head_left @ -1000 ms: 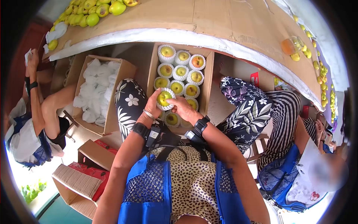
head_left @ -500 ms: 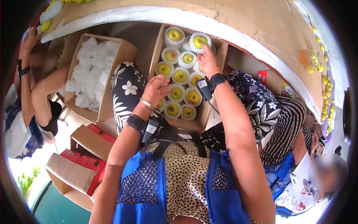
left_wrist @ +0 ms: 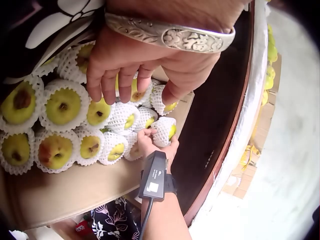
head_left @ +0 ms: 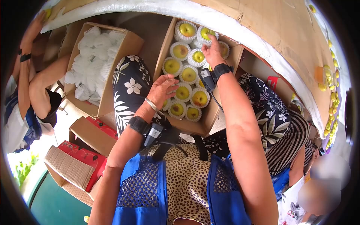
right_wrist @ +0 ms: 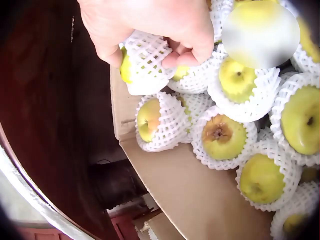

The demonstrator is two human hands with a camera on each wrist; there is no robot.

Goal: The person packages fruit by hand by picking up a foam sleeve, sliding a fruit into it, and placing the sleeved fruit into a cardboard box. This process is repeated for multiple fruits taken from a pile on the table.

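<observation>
At the far end of a cardboard box (head_left: 161,67), my right hand (head_left: 213,53) holds a yellow-green apple (head_left: 204,33) wrapped in a white foam net. The right wrist view shows the thumb and fingers gripping that net (right_wrist: 147,62) from both sides, near the box's corner. My left hand (head_left: 160,92), with a silver bangle at the wrist, hovers over the near left side of the box. Its fingers (left_wrist: 109,82) are spread loosely and hold nothing. Under both hands sit several more netted apples (head_left: 182,92) in rows, most with an end facing up.
Left of my knee stands a carton (head_left: 131,43) full of white foam nets (head_left: 95,56). A cardboard-covered table edge (head_left: 123,6) runs across just beyond the boxes. Red-printed cartons (head_left: 80,159) lie at lower left. Other people sit on both sides.
Both hands held the netted apple close to me at first. My right hand then carried it to the box's far end, while my left hand let go and stayed over the near side.
</observation>
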